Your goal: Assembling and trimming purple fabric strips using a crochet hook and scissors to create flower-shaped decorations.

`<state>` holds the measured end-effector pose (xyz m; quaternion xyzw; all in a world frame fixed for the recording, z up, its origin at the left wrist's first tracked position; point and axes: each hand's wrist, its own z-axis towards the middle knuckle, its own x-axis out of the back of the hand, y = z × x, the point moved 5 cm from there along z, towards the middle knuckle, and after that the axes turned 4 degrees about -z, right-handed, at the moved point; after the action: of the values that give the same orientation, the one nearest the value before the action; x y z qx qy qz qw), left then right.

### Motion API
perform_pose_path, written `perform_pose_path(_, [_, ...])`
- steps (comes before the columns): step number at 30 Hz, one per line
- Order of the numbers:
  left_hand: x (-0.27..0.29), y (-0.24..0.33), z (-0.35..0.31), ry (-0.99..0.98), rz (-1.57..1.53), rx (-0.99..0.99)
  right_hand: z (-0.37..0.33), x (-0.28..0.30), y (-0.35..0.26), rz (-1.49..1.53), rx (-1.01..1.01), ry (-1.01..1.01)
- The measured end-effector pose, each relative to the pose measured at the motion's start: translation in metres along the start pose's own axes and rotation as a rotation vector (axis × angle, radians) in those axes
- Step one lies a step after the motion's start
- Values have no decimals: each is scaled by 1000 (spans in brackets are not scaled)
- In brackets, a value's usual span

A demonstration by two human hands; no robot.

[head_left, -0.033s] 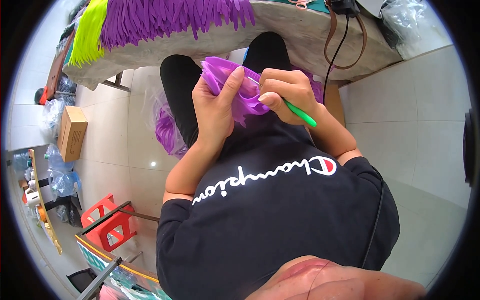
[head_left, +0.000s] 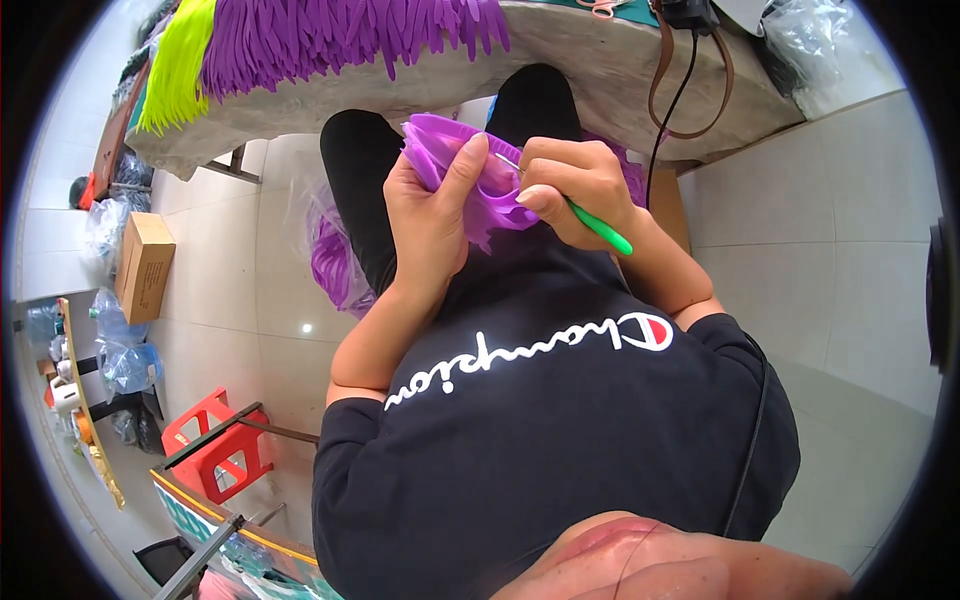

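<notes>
Above my lap, my left hand (head_left: 437, 195) grips a soft purple rubbery piece (head_left: 432, 160) with a ribbed rim, the thumb pressed on top and the fingers behind it. The piece hangs in thin, ragged folds below the hand. My right hand (head_left: 580, 190) is closed round a green-handled tool (head_left: 603, 228). Its handle end sticks out toward my body, and a thin metal tip points left at the purple piece's ribbed edge. The tip is too small to tell whether it is a blade or a hook.
Purple strips (head_left: 340, 40) and a lime-green bundle (head_left: 178, 70) hang over the cloth-covered table (head_left: 600, 60). A clear bag (head_left: 335, 250) with purple pieces lies by my left leg. A cardboard box (head_left: 146, 268) and red stool (head_left: 218, 445) stand left. A black cord (head_left: 661, 140) hangs ahead right.
</notes>
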<state>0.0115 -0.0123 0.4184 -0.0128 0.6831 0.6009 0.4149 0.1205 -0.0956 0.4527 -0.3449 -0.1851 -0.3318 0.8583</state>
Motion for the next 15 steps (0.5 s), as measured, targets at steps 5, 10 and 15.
perform_pose_path(5, [4, 4, -2, 57, 300, -154, 1, 0, 0, -110, -204, 20])
perform_pose_path(10, [9, -3, 5, 22, 176, -40, -5, 16, 43, 1026, -680, -113])
perform_pose_path(15, [2, -20, 4, -25, -122, 244, -6, 11, 56, 793, -628, 101])
